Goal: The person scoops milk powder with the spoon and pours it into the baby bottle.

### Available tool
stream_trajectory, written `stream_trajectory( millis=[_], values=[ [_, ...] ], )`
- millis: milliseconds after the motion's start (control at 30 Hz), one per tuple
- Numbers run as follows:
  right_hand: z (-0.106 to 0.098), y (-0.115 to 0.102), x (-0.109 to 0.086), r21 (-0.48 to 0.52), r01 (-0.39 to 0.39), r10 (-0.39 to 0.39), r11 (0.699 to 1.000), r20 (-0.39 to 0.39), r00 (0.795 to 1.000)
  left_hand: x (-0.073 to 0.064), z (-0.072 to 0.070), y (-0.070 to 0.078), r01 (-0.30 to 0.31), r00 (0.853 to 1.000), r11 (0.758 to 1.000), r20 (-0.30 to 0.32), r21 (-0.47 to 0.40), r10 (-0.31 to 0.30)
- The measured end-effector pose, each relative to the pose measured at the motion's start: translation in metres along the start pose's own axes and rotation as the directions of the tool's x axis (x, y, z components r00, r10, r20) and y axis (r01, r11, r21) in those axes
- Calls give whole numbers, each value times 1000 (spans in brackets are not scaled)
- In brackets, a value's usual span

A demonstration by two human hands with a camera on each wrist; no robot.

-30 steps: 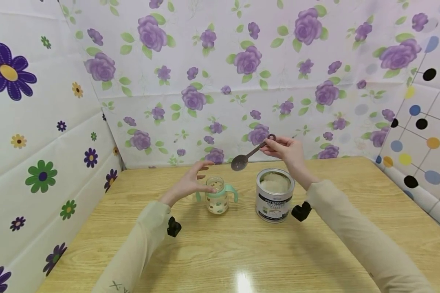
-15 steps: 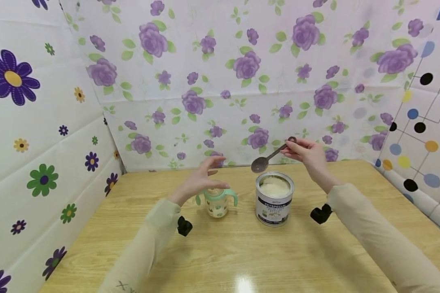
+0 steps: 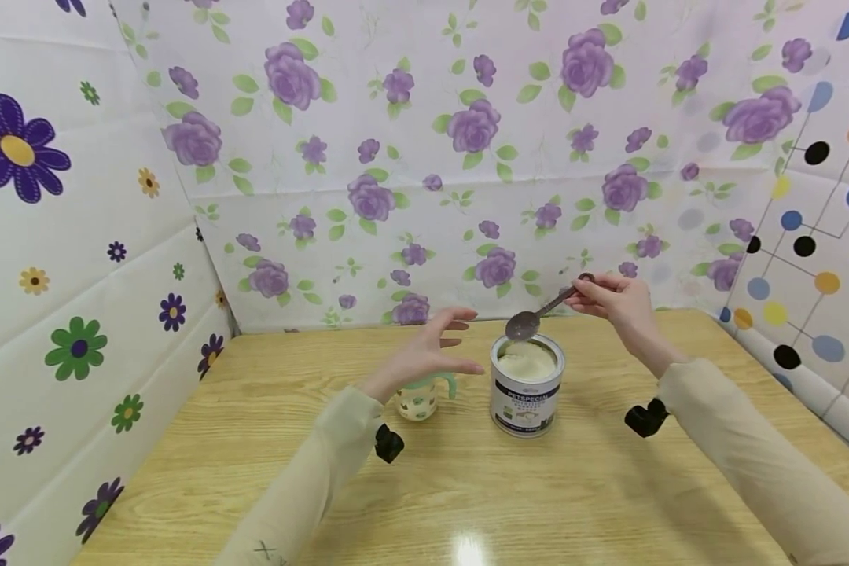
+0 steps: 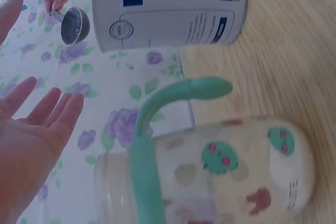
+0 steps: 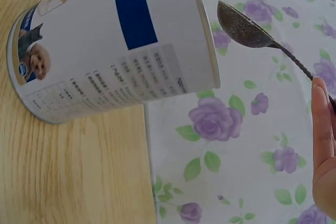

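Note:
My right hand (image 3: 622,310) pinches a dark brown spoon (image 3: 523,325) by its handle end. The spoon's bowl is over the back rim of a tin (image 3: 526,405) holding pale powder (image 3: 527,362). A powdery film coats the bowl (image 5: 244,27) in the right wrist view. Fingers spread and thumb apart, my left hand (image 3: 428,354) holds nothing and hovers between the baby bottle and the tin. That lidless baby bottle (image 3: 416,402), with mint-green handles (image 4: 178,93) and cartoon prints, stands left of the tin; my left hand hides its top in the head view.
Everything stands on a light wood table (image 3: 410,495). A flowered cloth (image 3: 396,157) rises behind it, with patterned cloths at left and right. Small black devices (image 3: 389,444) sit at both wrists.
My right hand has carried the spoon rightward, from between bottle and tin to over the tin. My left hand has moved right, from beside the bottle towards the tin.

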State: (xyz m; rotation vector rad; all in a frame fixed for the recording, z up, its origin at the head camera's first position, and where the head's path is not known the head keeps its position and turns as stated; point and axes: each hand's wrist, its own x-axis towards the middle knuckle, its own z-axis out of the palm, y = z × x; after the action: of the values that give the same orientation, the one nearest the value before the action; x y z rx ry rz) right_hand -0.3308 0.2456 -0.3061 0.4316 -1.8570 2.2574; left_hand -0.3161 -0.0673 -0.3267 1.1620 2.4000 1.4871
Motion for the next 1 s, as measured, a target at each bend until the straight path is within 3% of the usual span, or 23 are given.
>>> stream_trajectory(
  millis=[267, 400, 600, 700, 867, 1000],
  values=[
    [-11, 5, -2, -57, 3, -1, 998, 42, 999, 12, 28, -7, 30, 998, 1000, -53, 6, -29],
    [-11, 6, -5, -83, -53, 57, 995, 38, 998, 15, 40, -9, 59, 995, 998, -77, 10, -58],
    [-11, 10, -9, -39, -89, 91, 995, 75, 993, 20, 51, -12, 53, 992, 998, -114, 19, -50],
    [-10, 14, -9, -43, -83, 87, 996, 95, 992, 21, 57, -13, 82, 988, 997, -135, 8, -80],
    [-9, 20, -10, -147, -63, 80, 987, 116, 990, 21, 66, -13, 143, 979, 989, -149, 24, -138],
    [-8, 24, -9, -241, -47, 76, 969, 112, 991, 22, 69, -13, 143, 980, 990, -144, 6, -140]
  ],
)
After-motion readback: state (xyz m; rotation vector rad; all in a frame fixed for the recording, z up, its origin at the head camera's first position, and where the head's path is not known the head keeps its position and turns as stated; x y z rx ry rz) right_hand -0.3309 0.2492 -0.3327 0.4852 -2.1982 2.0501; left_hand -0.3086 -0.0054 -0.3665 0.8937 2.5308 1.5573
